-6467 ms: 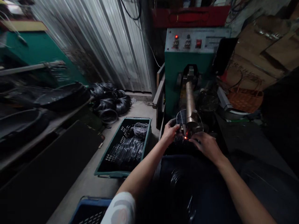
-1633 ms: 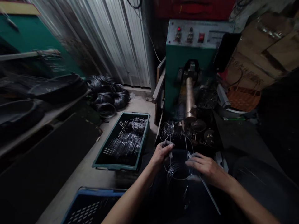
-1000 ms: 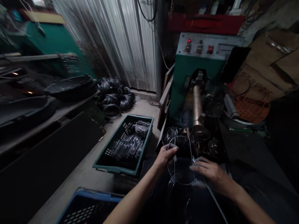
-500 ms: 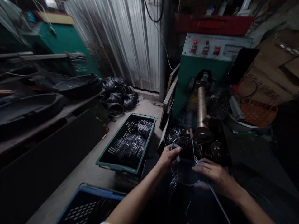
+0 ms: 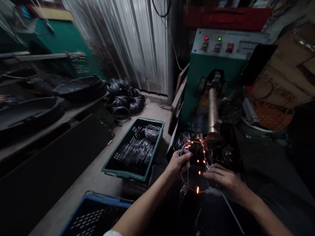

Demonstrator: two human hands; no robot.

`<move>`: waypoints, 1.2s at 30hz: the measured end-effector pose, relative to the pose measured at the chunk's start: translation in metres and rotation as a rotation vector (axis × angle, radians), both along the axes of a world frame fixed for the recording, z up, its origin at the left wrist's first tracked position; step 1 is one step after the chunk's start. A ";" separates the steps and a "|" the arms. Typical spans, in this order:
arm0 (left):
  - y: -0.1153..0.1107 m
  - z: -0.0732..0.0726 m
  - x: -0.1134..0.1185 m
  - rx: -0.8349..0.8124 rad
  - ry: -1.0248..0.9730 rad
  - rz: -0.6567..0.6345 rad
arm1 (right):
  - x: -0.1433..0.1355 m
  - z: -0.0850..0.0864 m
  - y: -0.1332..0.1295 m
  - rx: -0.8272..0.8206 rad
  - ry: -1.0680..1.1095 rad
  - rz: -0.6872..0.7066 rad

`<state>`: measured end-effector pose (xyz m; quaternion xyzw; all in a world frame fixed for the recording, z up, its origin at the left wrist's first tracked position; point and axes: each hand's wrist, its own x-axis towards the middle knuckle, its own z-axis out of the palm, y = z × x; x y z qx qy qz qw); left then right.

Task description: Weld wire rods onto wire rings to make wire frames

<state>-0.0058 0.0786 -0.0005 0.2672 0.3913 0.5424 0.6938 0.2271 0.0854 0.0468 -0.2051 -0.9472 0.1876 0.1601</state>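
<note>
My left hand (image 5: 178, 163) pinches the left side of a thin wire ring (image 5: 204, 191), which has straight wires running across it. At the ring's right side my right hand (image 5: 225, 180) is closed around several thin metal wires (image 5: 230, 208); one long wire trails toward the lower right. The far edge of the ring is at the electrode tips of a green spot welder (image 5: 189, 108), beneath its thick brass-coloured arm (image 5: 213, 113). Orange sparks (image 5: 199, 172) fly from that contact and fall across the ring. Red and green lights glow on the welder's panel (image 5: 231, 44).
A green crate (image 5: 105, 171) holding wire pieces and a wire bundle stands to the left on the floor. Nearer is a blue crate (image 5: 90, 196). Black wire coils (image 5: 123, 101) lie by the corrugated wall. An orange basket (image 5: 274, 116) sits right of the welder.
Sparks have appeared where the ring meets the electrodes, and the green panel light has come on. The upper electrode arm looks slightly lower. Both hands keep nearly the same place and hold.
</note>
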 end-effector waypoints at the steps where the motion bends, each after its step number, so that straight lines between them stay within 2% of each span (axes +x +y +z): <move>1: -0.001 0.000 0.000 0.000 0.001 0.001 | 0.000 -0.001 0.000 0.007 0.005 -0.004; 5: 0.004 -0.001 -0.001 -0.002 0.024 0.004 | 0.006 -0.009 0.004 0.059 -0.011 -0.043; 8: 0.025 0.001 -0.004 -0.020 0.080 0.033 | 0.009 -0.014 0.021 0.029 0.023 -0.131; 10: 0.046 0.003 -0.005 -0.009 0.105 0.051 | 0.008 -0.017 0.041 -0.090 0.139 -0.260; 13: 0.080 0.006 -0.005 0.034 0.122 0.064 | 0.001 -0.021 0.078 -0.368 0.397 -0.571; 15: 0.098 0.006 -0.006 0.063 0.124 0.071 | -0.007 -0.024 0.100 -0.486 0.490 -0.705; 19: 0.121 0.004 -0.013 0.090 0.119 0.088 | -0.025 -0.028 0.126 -0.574 0.492 -0.698; 30: 0.143 -0.003 -0.022 0.098 0.123 0.117 | -0.046 -0.016 0.136 -0.657 0.519 -0.692; 33: 0.142 -0.007 -0.024 0.109 0.129 0.131 | -0.046 -0.008 0.130 -0.679 0.524 -0.689; 36: 0.135 -0.012 -0.034 0.119 0.159 0.148 | -0.033 0.000 0.107 -0.711 0.536 -0.675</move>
